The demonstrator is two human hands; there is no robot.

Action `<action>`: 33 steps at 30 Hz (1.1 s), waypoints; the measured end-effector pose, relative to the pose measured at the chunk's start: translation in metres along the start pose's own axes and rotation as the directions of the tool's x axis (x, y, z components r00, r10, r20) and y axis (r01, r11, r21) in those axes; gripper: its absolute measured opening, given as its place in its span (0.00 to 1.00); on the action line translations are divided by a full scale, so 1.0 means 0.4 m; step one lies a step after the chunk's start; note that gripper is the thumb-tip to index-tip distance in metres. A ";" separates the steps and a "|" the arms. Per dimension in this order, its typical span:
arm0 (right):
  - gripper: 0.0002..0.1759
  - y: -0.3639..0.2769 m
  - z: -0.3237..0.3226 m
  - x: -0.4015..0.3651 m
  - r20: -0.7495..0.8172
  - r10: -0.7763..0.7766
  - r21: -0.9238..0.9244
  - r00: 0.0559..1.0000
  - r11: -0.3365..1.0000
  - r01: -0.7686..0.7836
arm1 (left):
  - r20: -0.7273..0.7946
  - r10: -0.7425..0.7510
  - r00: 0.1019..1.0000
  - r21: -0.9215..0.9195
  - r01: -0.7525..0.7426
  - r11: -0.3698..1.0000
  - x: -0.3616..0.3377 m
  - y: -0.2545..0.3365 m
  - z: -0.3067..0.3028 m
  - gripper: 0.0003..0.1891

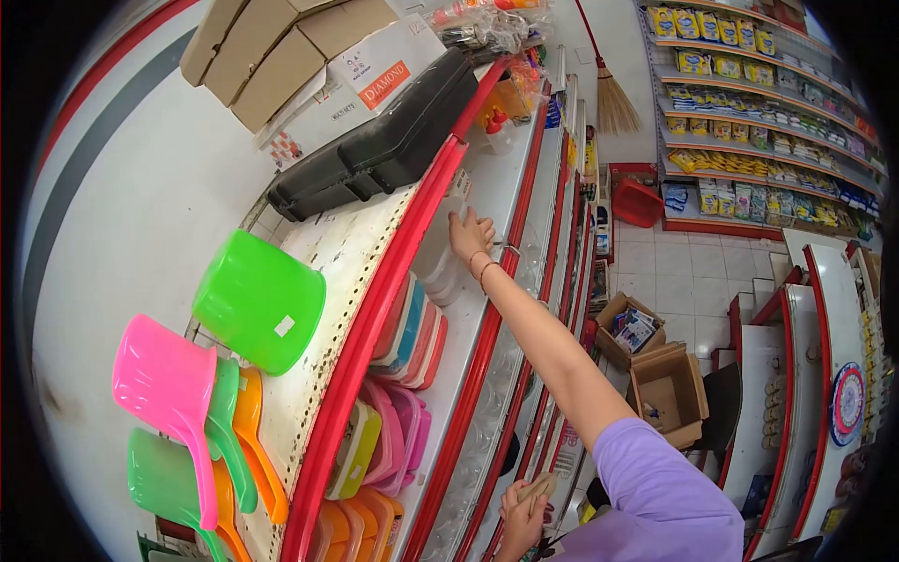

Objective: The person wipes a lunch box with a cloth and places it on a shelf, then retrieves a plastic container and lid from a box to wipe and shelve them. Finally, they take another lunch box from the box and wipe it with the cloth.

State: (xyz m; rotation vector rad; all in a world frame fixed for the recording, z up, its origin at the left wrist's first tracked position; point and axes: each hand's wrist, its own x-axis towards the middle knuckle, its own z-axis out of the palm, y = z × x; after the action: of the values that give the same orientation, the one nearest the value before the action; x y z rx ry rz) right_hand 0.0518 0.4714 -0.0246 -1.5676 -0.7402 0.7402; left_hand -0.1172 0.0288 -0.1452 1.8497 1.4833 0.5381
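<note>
One hand (471,234), on the outstretched arm in a purple sleeve, reaches onto the shelf below the red-edged top. Its fingers are bent at the translucent plastic containers (438,258); whether they grip one is not clear. Near the bottom edge, the other hand (524,520) is closed around a small tan item (537,489). Stacked food containers with coloured lids (412,337) stand on the shelf nearer to me, beside pink and purple ones (398,436).
On the top shelf lie a black case (375,140), a Diamond carton (375,70) and a green dipper (257,300) beside a pink one (164,375). Open cardboard boxes (667,393) stand on the floor at right. A broom (616,98) hangs on the wall.
</note>
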 end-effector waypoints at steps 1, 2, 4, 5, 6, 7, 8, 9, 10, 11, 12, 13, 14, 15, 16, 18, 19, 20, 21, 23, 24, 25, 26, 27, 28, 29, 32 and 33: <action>0.36 0.004 0.005 0.002 0.000 -0.011 -0.040 1.000 0.999 0.011 | -0.002 -0.003 1.000 0.003 0.003 1.000 0.003 -0.007 -0.002 0.15; 0.35 0.007 0.008 0.002 0.001 -0.021 -0.079 1.000 0.997 0.021 | 0.004 0.007 1.000 0.007 -0.007 1.000 0.008 -0.012 -0.004 0.16; 0.33 0.017 0.017 0.006 0.007 -0.039 -0.115 0.999 0.993 0.040 | 0.016 0.025 1.000 0.015 -0.025 1.000 0.015 -0.022 -0.007 0.16; 0.34 0.019 0.019 0.011 0.010 -0.049 -0.110 0.999 0.993 0.050 | 0.016 0.035 0.999 0.020 -0.035 0.999 0.018 -0.025 -0.009 0.16; 0.34 0.016 0.014 0.010 0.013 -0.059 -0.108 0.998 0.992 0.060 | 0.018 0.045 0.999 0.023 -0.045 0.999 0.019 -0.029 -0.009 0.16; 0.33 0.016 0.011 0.004 -0.018 -0.066 -0.085 0.998 0.994 0.065 | 0.022 0.053 0.998 0.025 -0.053 0.998 0.017 -0.032 -0.008 0.16; 0.33 0.018 0.008 -0.004 -0.050 -0.073 -0.065 0.996 0.995 0.070 | 0.027 0.048 0.998 0.013 -0.049 0.999 0.018 -0.034 -0.008 0.16; 0.32 0.024 0.004 -0.013 -0.083 -0.078 -0.045 0.993 0.996 0.075 | 0.034 0.044 0.998 0.000 -0.044 0.999 0.020 -0.036 -0.010 0.17; 0.30 0.036 -0.002 -0.029 -0.149 -0.178 0.006 0.973 0.984 0.181 | 0.043 0.038 0.998 -0.013 -0.038 0.999 0.020 -0.041 -0.010 0.17; 0.29 0.058 -0.010 -0.054 -0.218 -0.269 0.046 0.938 0.957 0.286 | 0.051 -0.041 0.998 -0.165 0.049 0.985 0.024 -0.070 0.003 0.17; 0.28 0.089 -0.023 -0.084 -0.291 -0.352 0.074 0.890 0.919 0.387 | 0.076 -0.122 0.990 -0.311 0.139 0.940 0.032 -0.118 0.024 0.18; 0.23 0.122 -0.053 -0.131 -0.328 -0.470 0.158 0.819 0.828 0.538 | 0.117 -0.198 0.973 -0.445 0.230 0.866 0.031 -0.145 0.041 0.18; 0.21 0.160 -0.100 -0.198 -0.286 -0.511 0.184 0.810 0.801 0.570 | 0.377 -0.414 0.829 -0.676 0.552 0.489 0.035 -0.134 0.034 0.20; 0.19 0.189 -0.158 -0.273 -0.175 -0.452 0.351 0.875 0.801 0.484 | 0.471 -0.380 0.796 -0.768 0.582 0.267 0.046 -0.072 0.013 0.23; 0.18 0.238 -0.213 -0.347 -0.134 -0.455 0.388 0.881 0.793 0.469 | 0.518 -0.344 0.783 -0.814 0.574 0.083 0.057 -0.019 0.005 0.27; 0.16 0.407 -0.316 -0.488 -0.023 -0.371 0.317 0.928 0.878 0.358 | 0.531 -0.276 0.801 -0.836 0.548 -0.020 0.076 -0.050 0.027 0.31; 0.15 0.469 -0.390 -0.570 0.077 -0.220 0.270 0.973 0.944 0.192 | 0.526 -0.272 0.806 -0.840 0.542 -0.022 0.079 -0.047 0.032 0.32; 0.14 0.609 -0.439 -0.633 0.077 -0.216 0.105 0.973 0.973 0.208 | 0.564 -0.219 0.797 -0.819 0.574 -0.020 0.082 -0.043 0.028 0.33; 0.15 0.783 -0.500 -0.695 0.204 -0.082 -0.017 0.975 0.996 0.087 | 0.560 -0.197 0.804 -0.824 0.565 -0.040 0.090 -0.088 0.053 0.34; 0.22 1.030 -0.693 -0.863 0.363 0.240 -0.309 0.900 0.943 -0.127 | 0.634 -0.151 0.759 -0.771 0.635 -0.044 0.086 -0.057 0.069 0.31; 0.24 1.219 -0.784 -0.954 0.371 0.409 -0.517 0.834 0.837 -0.180 | 0.683 -0.179 0.708 -0.725 0.688 -0.042 0.083 -0.047 0.085 0.28; 0.22 1.165 -0.912 -1.060 0.115 0.547 -0.621 0.829 0.691 -0.369 | 0.719 -0.210 0.662 -0.683 0.730 -0.037 0.078 -0.037 0.106 0.26; 0.23 1.245 -1.018 -1.167 -0.036 0.644 -0.612 0.764 0.590 -0.526 | 0.731 -0.186 0.657 -0.651 0.753 0.102 0.071 -0.027 0.130 0.25; 0.25 1.200 -1.122 -1.250 -0.209 0.756 -0.551 0.621 0.433 -0.713 | 0.741 -0.157 0.653 -0.613 0.753 0.241 0.064 -0.016 0.150 0.25; 0.27 1.171 -1.196 -1.364 -0.491 0.622 -0.470 0.610 0.400 -0.787 | 0.750 -0.125 0.650 -0.571 0.731 0.374 0.057 -0.005 0.170 0.25; 0.25 1.212 -1.261 -1.473 -0.587 0.712 -0.325 0.385 0.228 -0.918 | 0.761 -0.135 0.635 -0.540 0.735 0.410 0.050 -0.007 0.194 0.26; 0.23 1.299 -1.350 -1.779 -0.690 0.694 -0.125 0.205 0.164 -0.978 | 0.767 -0.194 0.611 -0.442 0.724 0.530 0.025 -0.046 0.290 0.24; 0.20 1.333 -1.349 -1.864 -0.669 0.721 -0.079 0.180 0.173 -0.982 | 0.771 -0.223 0.596 -0.393 0.722 0.569 0.019 -0.057 0.315 0.23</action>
State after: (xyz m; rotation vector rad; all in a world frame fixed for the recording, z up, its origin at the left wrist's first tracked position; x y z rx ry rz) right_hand 0.0681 -0.5006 -0.4558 -2.6114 0.6683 0.9350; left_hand -0.0431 0.0057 -0.2473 0.7767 1.0272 0.0665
